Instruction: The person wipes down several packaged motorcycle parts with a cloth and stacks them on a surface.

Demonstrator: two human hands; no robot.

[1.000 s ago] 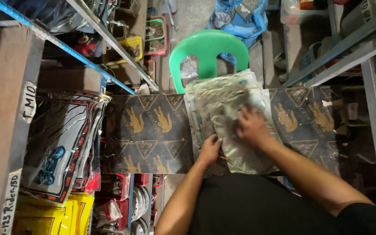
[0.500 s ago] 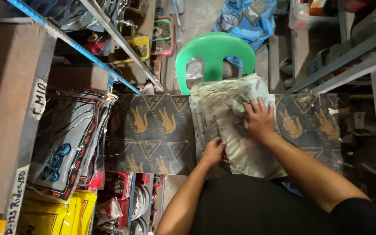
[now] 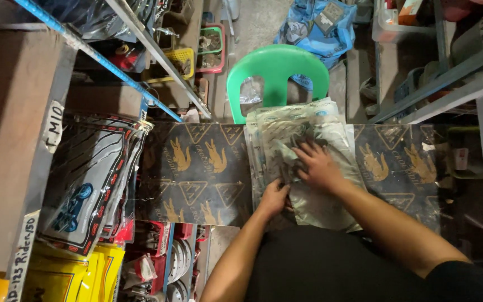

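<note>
Head view, looking straight down. Stack of clear plastic packets (image 3: 303, 162) lying on dark printed worktop (image 3: 197, 168), centre-right, far edge against green chair (image 3: 278, 70). Right hand (image 3: 320, 166) flat on top of stack, fingers (image 3: 303, 151) spread and loose, pressing on top packet, not clenched. Left hand (image 3: 275, 198) at near-left edge of stack, fingers curled on packet edge, pinching it; exact grip partly hidden by hand itself. Both forearms reaching in from bottom, over black shirt (image 3: 331, 263).

Around: gold animal print on worktop, showing left and right of stack. Hanging mats (image 3: 90, 184) in plastic sleeves, black with red and blue, just left of worktop. Yellow packs (image 3: 79, 274) below those, bottom left. Brown board (image 3: 12, 140) with white labels at far left. Blue bar (image 3: 96, 56) and grey bar (image 3: 157, 56) crossing diagonally, top left. Small baskets (image 3: 197, 50), yellow, green and red, on floor beyond. Blue bag (image 3: 322, 25) behind chair, top centre. Grey shelving (image 3: 448, 72) at right with bins. Round metal parts (image 3: 177, 263) under worktop, bottom centre-left.
</note>
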